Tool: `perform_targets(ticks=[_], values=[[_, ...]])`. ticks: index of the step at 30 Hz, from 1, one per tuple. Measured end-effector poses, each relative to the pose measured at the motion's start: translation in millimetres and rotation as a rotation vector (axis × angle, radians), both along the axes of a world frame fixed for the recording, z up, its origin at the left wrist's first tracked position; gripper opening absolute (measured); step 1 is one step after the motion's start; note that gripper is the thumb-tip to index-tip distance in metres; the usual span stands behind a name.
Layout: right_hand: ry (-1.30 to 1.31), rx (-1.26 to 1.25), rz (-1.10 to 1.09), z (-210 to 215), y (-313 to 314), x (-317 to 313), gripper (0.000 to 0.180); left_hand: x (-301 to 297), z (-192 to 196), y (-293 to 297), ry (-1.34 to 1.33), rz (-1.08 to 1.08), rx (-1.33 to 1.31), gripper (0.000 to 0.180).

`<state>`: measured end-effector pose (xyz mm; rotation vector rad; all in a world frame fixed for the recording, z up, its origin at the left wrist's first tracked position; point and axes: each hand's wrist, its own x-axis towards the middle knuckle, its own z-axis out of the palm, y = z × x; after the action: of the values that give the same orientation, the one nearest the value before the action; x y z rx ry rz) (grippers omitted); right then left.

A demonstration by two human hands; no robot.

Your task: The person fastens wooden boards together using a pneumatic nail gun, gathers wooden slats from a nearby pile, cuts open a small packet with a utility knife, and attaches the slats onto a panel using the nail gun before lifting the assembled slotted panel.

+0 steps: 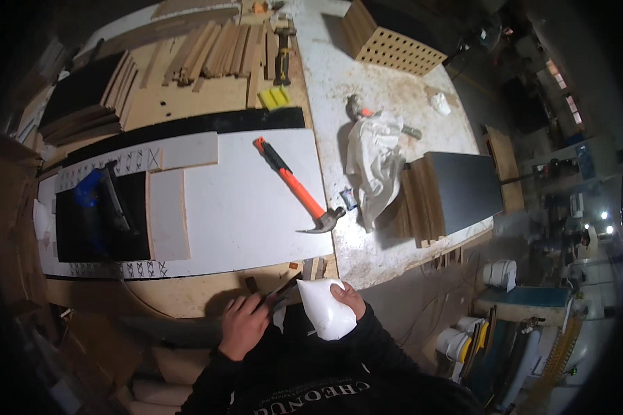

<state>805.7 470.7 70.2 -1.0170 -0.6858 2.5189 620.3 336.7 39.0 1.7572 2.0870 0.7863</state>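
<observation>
Here, just off the near right corner of the wooden surface (187, 297), the right hand (351, 299) grips a plump white bag (322, 311), thumb on top, presumably so its soft sides don't slip. The left hand (244, 319) curls around a slim dark tool (279, 293), angled bagward. A hammer (296, 183) lies by the white board's (235, 214) right edge, seemingly parked clear of both hands.

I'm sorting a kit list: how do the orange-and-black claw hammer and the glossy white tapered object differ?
The orange-and-black claw hammer lies mostly on the flat white board; the glossy white tapered object is held in the right hand. The hammer is long and slim; the object is bulging. The hammer has a metal head; the object looks white throughout.
</observation>
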Motion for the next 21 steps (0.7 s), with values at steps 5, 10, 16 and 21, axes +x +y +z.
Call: perform_targets(ticks=[5,10,16,21], values=[[-0.046,0.048,-0.033,35,-10,6,0.044,4,0,33,0.093,-0.038,0.137,0.036],[0.01,0.105,-0.035,57,-16,7,0.046,16,70,35,-0.726,0.05,0.295,0.045],[0.096,0.19,0.022,68,-24,-1,0.044,32,118,34,-0.989,-0.005,0.301,0.042],[0.084,0.207,0.035,73,-25,-2,0.046,34,123,33,-0.947,0.022,0.315,0.034]])
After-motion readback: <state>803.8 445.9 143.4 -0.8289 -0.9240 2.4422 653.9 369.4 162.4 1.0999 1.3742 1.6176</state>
